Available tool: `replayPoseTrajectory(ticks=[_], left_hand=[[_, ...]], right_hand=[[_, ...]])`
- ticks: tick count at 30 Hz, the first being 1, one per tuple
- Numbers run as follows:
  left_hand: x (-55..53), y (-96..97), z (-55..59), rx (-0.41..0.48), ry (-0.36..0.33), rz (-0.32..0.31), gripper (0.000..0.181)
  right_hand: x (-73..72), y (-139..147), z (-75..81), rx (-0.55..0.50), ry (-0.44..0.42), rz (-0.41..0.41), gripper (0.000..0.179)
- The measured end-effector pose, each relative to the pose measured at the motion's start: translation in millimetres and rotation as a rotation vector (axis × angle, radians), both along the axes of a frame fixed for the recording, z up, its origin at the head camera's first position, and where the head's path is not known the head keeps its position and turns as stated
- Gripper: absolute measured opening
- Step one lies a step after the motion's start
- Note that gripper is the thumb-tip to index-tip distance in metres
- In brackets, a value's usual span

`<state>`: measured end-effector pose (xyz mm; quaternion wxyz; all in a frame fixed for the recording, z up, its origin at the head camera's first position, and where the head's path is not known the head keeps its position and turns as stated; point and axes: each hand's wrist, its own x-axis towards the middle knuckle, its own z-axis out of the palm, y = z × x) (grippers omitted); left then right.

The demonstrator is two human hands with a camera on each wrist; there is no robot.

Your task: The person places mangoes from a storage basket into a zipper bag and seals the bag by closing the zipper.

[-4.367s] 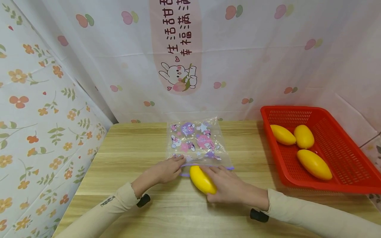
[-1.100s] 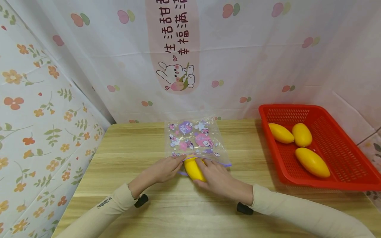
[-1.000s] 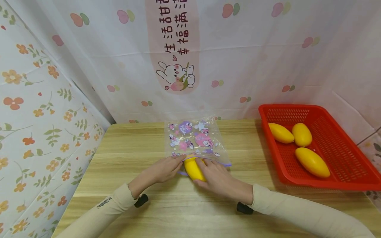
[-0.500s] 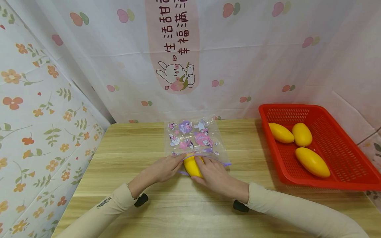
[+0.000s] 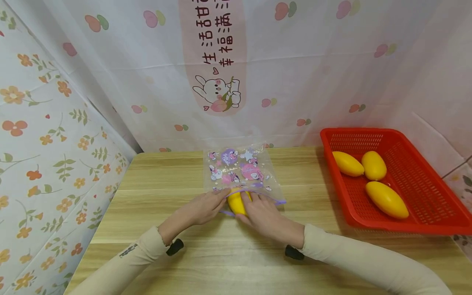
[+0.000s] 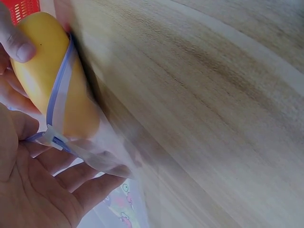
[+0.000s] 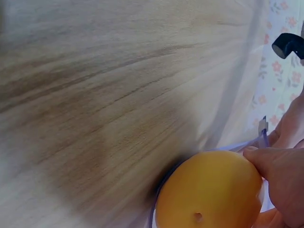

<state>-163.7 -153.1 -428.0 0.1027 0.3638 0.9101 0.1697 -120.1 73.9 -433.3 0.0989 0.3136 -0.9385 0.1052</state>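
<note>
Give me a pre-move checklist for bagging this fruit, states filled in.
1. Right grip holds the yellow fruit: ok, thumb and fingers are on it.
2. Left grip holds the clear printed bag: ok, it pinches the mouth edge near the white slider.
3. Bag mouth open: ok, the purple zip strip passes over the fruit.
4. Fruit fully inside: not ok, its near end sticks out.
5. Red basket clear of both grips: ok, it stands apart to the right.
6. Bag free of tears: cannot tell.
</note>
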Motion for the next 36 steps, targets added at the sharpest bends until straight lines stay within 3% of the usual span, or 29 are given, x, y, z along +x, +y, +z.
replayPoseTrajectory(ticks=[10, 16, 24, 36], left_hand=[[1.5, 0.0, 4.1, 0.014, -0.012, 0.005, 0.044], [1.2, -0.1, 3.8, -0.001, -0.017, 0.012, 0.046], [2.0, 0.3, 3.9, -0.016, -0.016, 0.012, 0.047], [2.2, -0.4, 4.1, -0.019, -0.019, 0.013, 0.048]], right_hand=[[-3.6, -3.0, 0.8, 0.016, -0.025, -0.028, 0.053], [-3.4, -5.7, 0.8, 0.037, -0.041, -0.057, 0.054], [-3.5, -7.5, 0.1, 0.080, 0.012, -0.052, 0.053], [-5.8, -8.8, 2.4, 0.110, -0.030, -0.061, 0.051]])
